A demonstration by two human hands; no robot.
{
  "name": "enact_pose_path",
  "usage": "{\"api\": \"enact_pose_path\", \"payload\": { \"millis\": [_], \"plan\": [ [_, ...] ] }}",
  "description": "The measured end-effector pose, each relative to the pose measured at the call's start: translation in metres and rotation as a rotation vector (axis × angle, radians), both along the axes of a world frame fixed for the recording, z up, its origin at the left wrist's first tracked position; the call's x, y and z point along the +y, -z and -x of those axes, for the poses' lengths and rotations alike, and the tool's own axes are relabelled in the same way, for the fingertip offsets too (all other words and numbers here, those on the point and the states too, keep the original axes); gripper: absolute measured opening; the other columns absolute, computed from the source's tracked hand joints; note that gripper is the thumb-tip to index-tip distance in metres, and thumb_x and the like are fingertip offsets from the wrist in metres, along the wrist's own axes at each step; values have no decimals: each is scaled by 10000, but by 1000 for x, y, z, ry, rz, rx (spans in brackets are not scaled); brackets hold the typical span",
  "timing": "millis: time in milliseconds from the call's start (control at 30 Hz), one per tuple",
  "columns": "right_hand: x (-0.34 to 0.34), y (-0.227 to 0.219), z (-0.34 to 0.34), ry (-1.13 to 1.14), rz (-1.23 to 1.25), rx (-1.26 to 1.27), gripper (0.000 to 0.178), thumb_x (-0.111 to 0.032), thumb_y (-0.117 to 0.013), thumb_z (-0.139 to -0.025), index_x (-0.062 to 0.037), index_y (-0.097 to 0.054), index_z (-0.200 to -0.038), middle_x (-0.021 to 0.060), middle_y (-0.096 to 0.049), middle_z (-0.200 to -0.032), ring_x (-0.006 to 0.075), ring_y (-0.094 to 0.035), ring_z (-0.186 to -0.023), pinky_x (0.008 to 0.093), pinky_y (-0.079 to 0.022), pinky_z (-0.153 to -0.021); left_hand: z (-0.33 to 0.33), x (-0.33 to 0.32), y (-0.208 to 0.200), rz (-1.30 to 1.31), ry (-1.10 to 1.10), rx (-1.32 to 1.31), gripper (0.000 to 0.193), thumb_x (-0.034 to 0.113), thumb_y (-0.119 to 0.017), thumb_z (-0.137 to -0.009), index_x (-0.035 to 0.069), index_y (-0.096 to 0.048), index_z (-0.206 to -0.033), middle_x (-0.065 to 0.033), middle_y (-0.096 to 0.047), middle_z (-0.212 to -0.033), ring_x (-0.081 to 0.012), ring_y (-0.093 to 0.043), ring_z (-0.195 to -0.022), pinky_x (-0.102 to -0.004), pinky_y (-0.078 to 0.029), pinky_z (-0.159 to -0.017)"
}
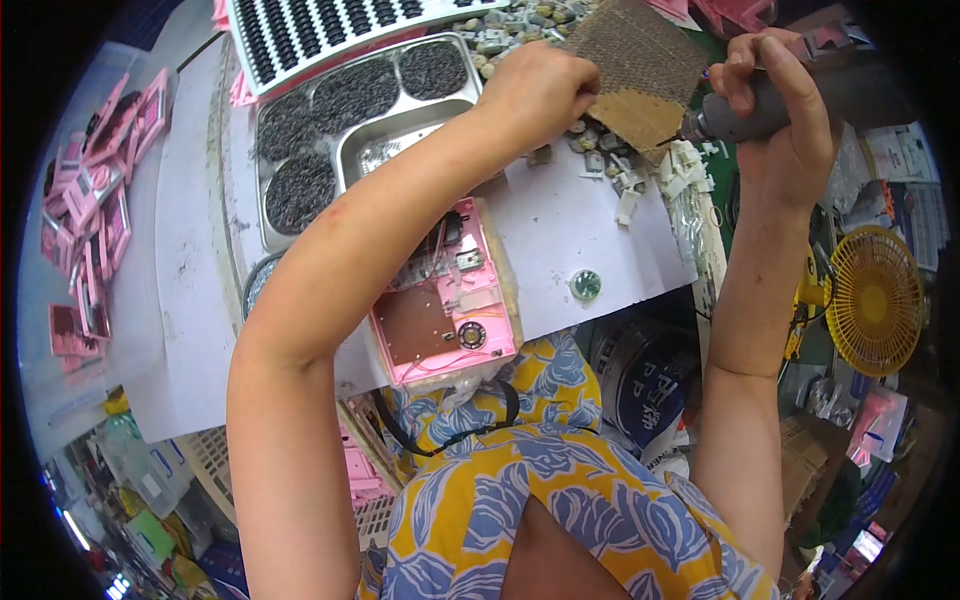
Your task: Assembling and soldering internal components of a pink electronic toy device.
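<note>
My left hand (535, 92) is above the back of the table with its fingers curled together in a pinch. Whatever may be between those fingertips is hidden. Beside it lies a piece of brown corrugated cardboard (640, 55) over a heap of small grey-white parts (605, 160). At the right, my right hand (795, 115) is closed round a dark grey electric screwdriver (745, 110), its bit pointing left toward the cardboard's edge. Below my left forearm, an open pink plastic casing (490, 290) with wires, a round speaker-like part and small components rests on the table.
A metal compartment tray (264, 170) holds black screws. Behind it stands a white rack (285, 45) of black pieces. Pink cases (95, 200) fill a clear bin at the left. A small round green-and-clear item (585, 285) lies near the front edge; a yellow fan (873, 300) stands right.
</note>
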State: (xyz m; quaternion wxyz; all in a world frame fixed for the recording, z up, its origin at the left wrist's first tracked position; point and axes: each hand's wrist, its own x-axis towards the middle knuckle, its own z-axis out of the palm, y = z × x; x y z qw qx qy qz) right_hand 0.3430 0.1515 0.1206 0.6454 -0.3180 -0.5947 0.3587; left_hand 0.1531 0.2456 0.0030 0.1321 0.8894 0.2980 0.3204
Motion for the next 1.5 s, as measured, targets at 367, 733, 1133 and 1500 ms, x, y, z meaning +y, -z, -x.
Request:
{"api": "enact_pose_path", "payload": {
  "millis": [367,733,1133,1500],
  "plan": [
    [-5,-8,30,143,-6,-5,162,-109,-727,-863,1,-640,-944,71,-660,-752,116,-585,-554,234,-465,-525,-14,1,-11,-520,2,176,154,231,-651,-849,162,-766,-925,-7,-679,-1005,-209,-615,-1082,-397,-449,-948],
    [23,2,70,6,42,-235,383,-83,-757,-884,-9,-573,-1212,93,-690,-1048,150,-666,-915,291,-548,-849,205,-126,-19,285,-538,-298,99,62,-685,-928,-13,-735,-969,-35,-681,-870,-102,-549,-737,-244,-441,-673],
    [-36,95,101,11,76,-594,181,-84,-722,-867,6,-713,-1024,49,-702,-861,121,-616,-803,257,-491,-726,159,-182,14,195,-392,-10,227,205,-827,-729,102,-723,-902,-44,-610,-895,-239,-602,-883,-396,-366,-886],
    [-77,116,163,-132,215,-1070,124,-161,-682,-855,-49,-697,-904,142,-695,-784,335,-687,-694,427,-551,-624,188,-188,33,359,-414,-186,122,56,-792,-787,-9,-734,-873,-82,-596,-845,-219,-600,-761,-316,-476,-672]
  ]
}}
